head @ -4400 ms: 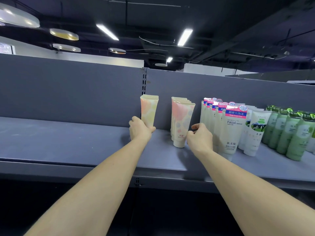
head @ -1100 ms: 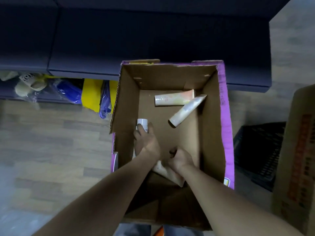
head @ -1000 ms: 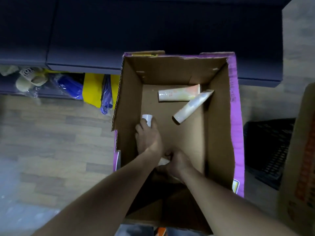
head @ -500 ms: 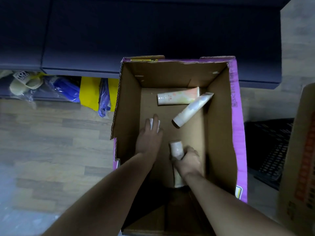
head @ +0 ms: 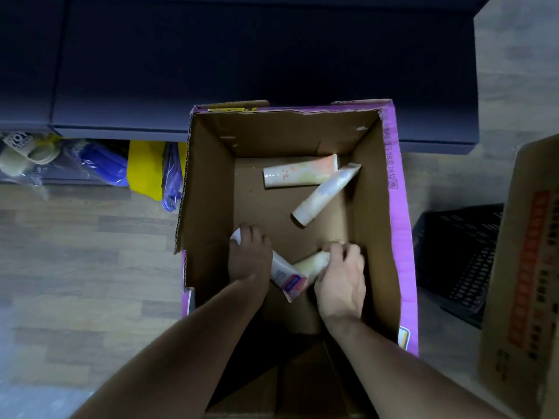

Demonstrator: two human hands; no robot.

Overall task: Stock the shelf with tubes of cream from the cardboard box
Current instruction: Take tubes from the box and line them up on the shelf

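Note:
I look down into an open cardboard box with purple outer sides, standing on the floor. My left hand grips a white tube with a pink crimped end low in the box; its white cap shows past my fingers. My right hand grips a pale yellow tube beside it, and the two tubes cross. Two more pastel tubes lie at the box's far end: one flat, one diagonal.
The dark base of the shelving unit runs behind the box. Bagged blue and yellow items lie under it at left. A black plastic crate and another cardboard box stand at right. Wooden floor at left.
I went from the shelf down to the box. In the last half second my right hand swung its tube from upright to pointing left, and my left hand's tube now shows its pink end.

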